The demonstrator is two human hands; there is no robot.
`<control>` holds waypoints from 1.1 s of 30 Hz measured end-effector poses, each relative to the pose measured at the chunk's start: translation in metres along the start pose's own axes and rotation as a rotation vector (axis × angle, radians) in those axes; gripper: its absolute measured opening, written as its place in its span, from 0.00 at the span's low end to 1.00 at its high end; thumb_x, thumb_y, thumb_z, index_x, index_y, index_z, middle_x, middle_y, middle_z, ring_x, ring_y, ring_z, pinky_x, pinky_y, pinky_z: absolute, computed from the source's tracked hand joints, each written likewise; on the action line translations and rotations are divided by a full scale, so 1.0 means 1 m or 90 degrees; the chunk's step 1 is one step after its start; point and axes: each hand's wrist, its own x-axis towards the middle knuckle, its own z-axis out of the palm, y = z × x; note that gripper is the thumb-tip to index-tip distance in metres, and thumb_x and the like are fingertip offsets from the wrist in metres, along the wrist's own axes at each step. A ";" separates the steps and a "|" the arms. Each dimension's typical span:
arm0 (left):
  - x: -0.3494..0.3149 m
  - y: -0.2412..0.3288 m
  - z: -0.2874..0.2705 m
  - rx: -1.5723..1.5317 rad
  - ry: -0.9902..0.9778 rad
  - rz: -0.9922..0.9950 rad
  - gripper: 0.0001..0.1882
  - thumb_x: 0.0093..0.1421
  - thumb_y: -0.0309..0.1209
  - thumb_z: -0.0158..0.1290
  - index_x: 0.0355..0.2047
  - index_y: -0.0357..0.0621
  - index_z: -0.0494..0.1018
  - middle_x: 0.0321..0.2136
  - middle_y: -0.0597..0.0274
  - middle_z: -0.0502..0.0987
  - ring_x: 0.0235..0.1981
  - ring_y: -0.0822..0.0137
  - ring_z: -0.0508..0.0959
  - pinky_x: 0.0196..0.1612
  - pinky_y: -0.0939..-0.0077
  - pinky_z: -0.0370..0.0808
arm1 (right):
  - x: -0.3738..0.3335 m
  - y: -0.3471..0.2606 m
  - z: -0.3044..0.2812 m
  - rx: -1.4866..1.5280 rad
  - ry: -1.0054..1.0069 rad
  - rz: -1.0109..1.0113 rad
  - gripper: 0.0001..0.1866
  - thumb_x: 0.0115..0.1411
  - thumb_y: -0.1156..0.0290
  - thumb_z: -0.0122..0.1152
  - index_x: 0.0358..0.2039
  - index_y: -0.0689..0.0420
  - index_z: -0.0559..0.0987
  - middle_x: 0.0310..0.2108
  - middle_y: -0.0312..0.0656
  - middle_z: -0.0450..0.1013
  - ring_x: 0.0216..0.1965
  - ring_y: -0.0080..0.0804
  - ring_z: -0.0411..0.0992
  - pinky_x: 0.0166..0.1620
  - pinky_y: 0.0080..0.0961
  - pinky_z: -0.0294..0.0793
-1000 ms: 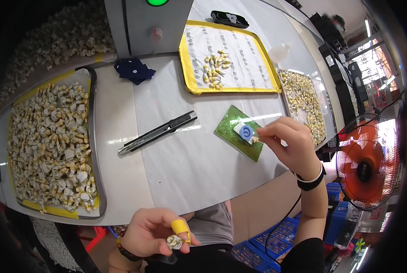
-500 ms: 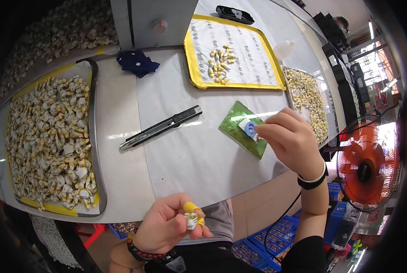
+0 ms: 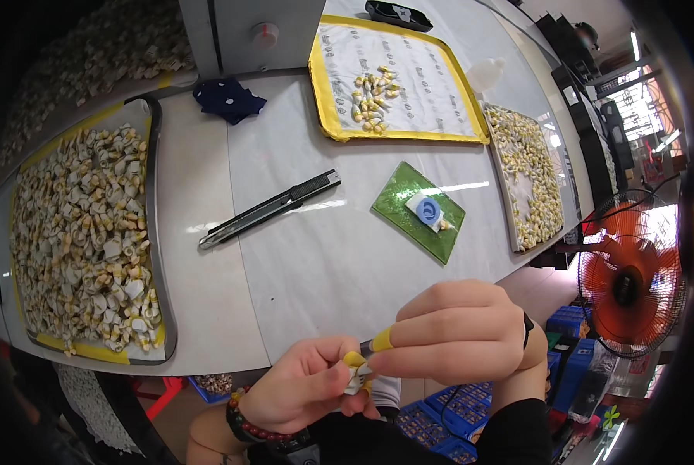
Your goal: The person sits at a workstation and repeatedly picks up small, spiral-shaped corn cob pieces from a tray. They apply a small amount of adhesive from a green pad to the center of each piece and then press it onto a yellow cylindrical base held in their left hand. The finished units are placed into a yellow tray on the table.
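Low in the view, my left hand (image 3: 296, 391) pinches a small white-and-yellow piece (image 3: 354, 381), partly hidden by the fingers. Reaching in from the right, my right hand (image 3: 463, 333) has its fingers closed right at that piece. A thin greyish sliver shows at its fingertips, too small to name. Yellow finger covers show on both hands. Beyond them a green glassy plate (image 3: 401, 190) lies on the table, bearing a small white block with a round blue top (image 3: 427, 209). To its left rests a black-and-silver snap-off cutter knife (image 3: 273, 208), near neither hand.
On the left stands a tray (image 3: 168, 310) heaped with white-and-yellow pieces. A yellow-edged tray (image 3: 401, 138) at the back holds several more, and another full tray (image 3: 526, 186) is on the right. A dark blue cloth (image 3: 229, 101) lies by a grey box (image 3: 246, 46). An orange fan (image 3: 630, 279) stands at right.
My right hand has left the blue-topped block on the green plate and come down to the piece in my left hand. My left hand has shifted slightly right.
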 end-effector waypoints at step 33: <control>0.006 0.004 0.010 0.653 0.014 0.439 0.18 0.47 0.22 0.66 0.38 0.32 0.74 0.33 0.54 0.80 0.34 0.67 0.80 0.37 0.79 0.74 | -0.015 -0.040 -0.003 0.001 0.026 0.087 0.08 0.44 0.80 0.65 0.28 0.60 0.81 0.30 0.40 0.76 0.31 0.32 0.74 0.34 0.23 0.76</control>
